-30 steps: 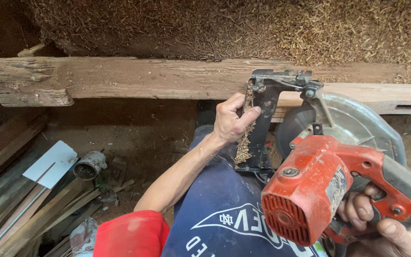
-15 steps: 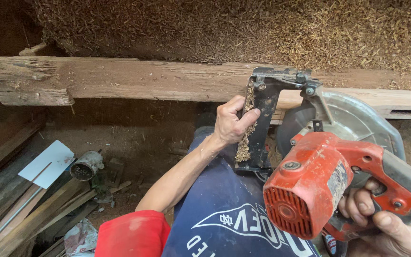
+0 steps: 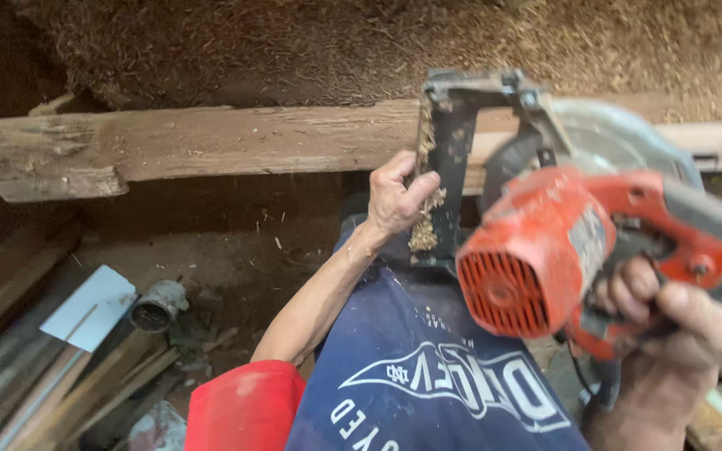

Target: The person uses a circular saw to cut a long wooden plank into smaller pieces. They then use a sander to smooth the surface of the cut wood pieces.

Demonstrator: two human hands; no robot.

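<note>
My right hand point(image 3: 678, 334) is wrapped tight around the handle of the orange circular saw point(image 3: 578, 250), its fingers point(image 3: 712, 321) clamped on the grip near the trigger. My left hand point(image 3: 399, 196) is closed on the left edge of the saw's dark metal base plate point(image 3: 453, 159), thumb and fingers pinching it, with clumps of sawdust stuck along that edge just under my grip. The saw sits over the right part of the long weathered plank point(image 3: 211, 146) that runs left to right across the scene, and the round blade guard point(image 3: 620, 142) shows behind the motor. Compared with a moment ago, the saw fills more of the view and its motor housing has swung up and toward me, while the base plate now reaches higher across the plank, so its far end stands above the plank's far edge; my left hand has gone along with it and has not let go. I judge that the saw has been shifted on the wood rather than lifted away, since the plate still overlaps the plank. Beyond the plank lies a big heap of sawdust point(image 3: 378, 42). Down to the left, on the dirt floor, are a short grey pipe piece point(image 3: 156, 307), a pale flat sheet point(image 3: 89, 307) and a pile of wooden slats point(image 3: 35, 367).
</note>
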